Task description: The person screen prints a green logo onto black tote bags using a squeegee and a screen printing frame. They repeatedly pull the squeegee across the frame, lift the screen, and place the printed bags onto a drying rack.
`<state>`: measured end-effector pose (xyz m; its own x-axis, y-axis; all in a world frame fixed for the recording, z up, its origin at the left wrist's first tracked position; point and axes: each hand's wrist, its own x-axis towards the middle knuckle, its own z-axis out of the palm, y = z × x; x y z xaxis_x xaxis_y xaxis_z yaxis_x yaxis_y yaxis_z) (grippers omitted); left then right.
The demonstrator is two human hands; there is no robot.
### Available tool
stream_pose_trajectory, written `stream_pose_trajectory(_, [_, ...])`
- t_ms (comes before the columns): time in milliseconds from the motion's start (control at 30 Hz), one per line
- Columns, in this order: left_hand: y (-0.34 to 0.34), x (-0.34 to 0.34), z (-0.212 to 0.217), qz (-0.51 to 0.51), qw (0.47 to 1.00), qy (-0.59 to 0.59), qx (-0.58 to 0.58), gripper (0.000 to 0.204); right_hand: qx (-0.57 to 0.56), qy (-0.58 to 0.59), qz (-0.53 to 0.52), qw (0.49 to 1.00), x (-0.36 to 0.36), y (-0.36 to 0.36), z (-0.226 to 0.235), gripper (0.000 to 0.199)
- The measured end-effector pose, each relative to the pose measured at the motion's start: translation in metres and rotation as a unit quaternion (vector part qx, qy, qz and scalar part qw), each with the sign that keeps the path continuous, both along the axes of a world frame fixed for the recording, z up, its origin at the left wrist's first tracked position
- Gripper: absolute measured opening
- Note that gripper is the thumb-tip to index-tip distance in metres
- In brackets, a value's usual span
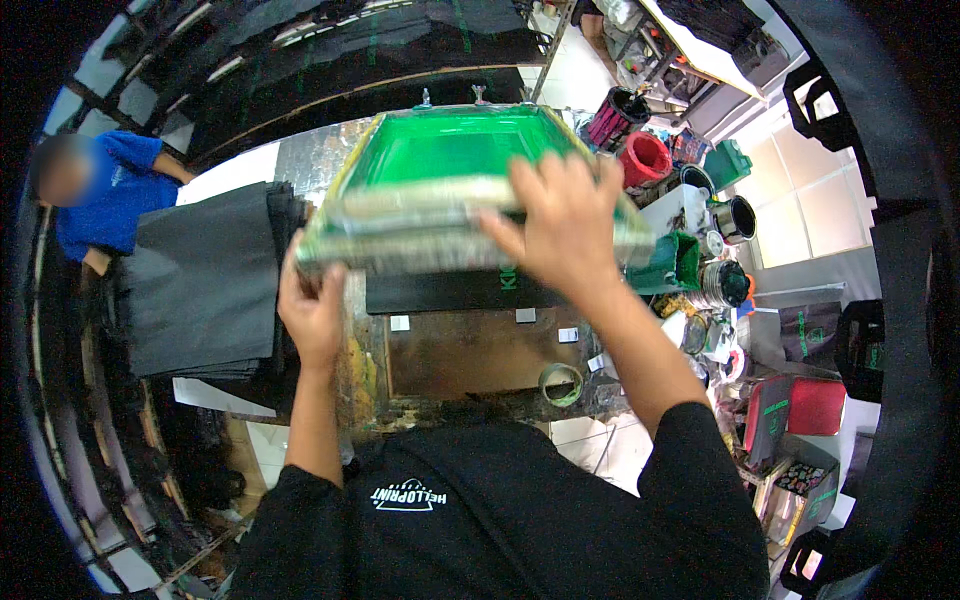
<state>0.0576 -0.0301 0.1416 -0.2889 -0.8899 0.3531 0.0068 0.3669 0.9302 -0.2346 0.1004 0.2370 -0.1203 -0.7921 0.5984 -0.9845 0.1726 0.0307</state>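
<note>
A screen-printing frame (400, 252) with green ink on its mesh is tilted, its near edge lifted above the board. My left hand (312, 318) is closed round its near left corner, thumb on the near face. Inside the near edge lies a squeegee (425, 197) with a pale, blurred handle. My right hand (565, 225) grips the squeegee toward its right end, fingers over the top and thumb on the near side; motion smears the fingertips. Below the frame, a black fabric piece (430, 293) with green print lies on the brown board (450, 360), partly hidden.
A stack of black fabric pieces (205, 285) lies at the left, by a person in a blue shirt (125, 185). Ink tubs and a red bucket (645, 160) crowd the right side. Near the board's right front corner lies a tape roll (561, 398).
</note>
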Motion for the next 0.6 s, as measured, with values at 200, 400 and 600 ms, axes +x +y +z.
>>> stream_pose_trajectory(200, [-0.049, -0.026, -0.042, 0.096, 0.989, -0.109, -0.022, 0.095, -0.094, 0.025, 0.04, 0.994, -0.033, -0.065, 0.05, 0.057])
stream_pose_trajectory(400, [0.013, 0.008, -0.185, 0.106, 0.829, -0.548, 0.037, 0.097, -0.071, 0.007, 0.024, 0.997, -0.049, -0.077, 0.067, 0.067])
stream_pose_trajectory(600, [0.014, -0.004, -0.182, 0.107, 0.873, -0.462, 0.11, 0.065, -0.058, 0.005, 0.013, 0.998, -0.054, -0.086, 0.078, 0.069])
